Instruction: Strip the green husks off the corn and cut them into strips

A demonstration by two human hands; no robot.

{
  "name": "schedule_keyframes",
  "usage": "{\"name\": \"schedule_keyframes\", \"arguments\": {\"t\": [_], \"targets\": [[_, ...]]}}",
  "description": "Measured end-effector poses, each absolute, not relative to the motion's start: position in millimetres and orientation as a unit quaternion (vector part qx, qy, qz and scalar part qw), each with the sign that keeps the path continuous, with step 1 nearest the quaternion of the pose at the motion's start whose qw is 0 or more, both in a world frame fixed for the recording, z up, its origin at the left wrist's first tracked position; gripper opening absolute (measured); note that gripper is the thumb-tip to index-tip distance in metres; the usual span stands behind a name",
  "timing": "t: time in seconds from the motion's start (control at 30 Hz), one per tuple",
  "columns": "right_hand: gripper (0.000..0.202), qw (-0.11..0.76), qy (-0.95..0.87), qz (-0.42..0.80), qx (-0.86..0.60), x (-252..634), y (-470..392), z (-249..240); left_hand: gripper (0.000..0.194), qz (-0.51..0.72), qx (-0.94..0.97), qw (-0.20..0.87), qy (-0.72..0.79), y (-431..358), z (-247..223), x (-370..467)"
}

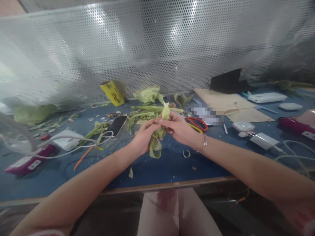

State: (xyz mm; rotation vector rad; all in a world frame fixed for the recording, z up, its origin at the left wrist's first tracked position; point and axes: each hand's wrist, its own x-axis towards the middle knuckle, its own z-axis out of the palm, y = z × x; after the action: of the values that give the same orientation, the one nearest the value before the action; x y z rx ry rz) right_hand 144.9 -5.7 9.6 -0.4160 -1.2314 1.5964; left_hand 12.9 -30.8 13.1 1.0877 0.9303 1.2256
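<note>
Both hands meet over the blue table, holding a pale green bundle of husk-like strips between them. My left hand is closed on the bundle's left side. Thumb and fingers of my right hand pinch its upper right part, where a light strip sticks up. Curled ends hang below the fingers. Just behind the hands lie more loose green strips, with a leafy pale green piece farther back.
Left of the hands are a phone, a yellow tube, a white device with cables and a purple pouch. Red-handled scissors, brown paper and white chargers lie to the right. A perforated metal panel stands behind.
</note>
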Motion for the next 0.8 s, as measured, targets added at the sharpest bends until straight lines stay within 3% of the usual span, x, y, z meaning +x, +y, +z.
{"name": "schedule_keyframes", "arguments": {"t": [0.33,0.8], "targets": [[0.02,0.545,-0.481,0.657,-0.199,142.4,-4.5,3.9,0.014,0.509,0.471,0.593,0.41,-28.2,14.9,11.9],[0.022,0.524,-0.497,0.657,-0.217,143.6,-5.5,6.0,0.009,0.514,0.531,0.543,0.4,-26.1,9.2,6.3]]}}
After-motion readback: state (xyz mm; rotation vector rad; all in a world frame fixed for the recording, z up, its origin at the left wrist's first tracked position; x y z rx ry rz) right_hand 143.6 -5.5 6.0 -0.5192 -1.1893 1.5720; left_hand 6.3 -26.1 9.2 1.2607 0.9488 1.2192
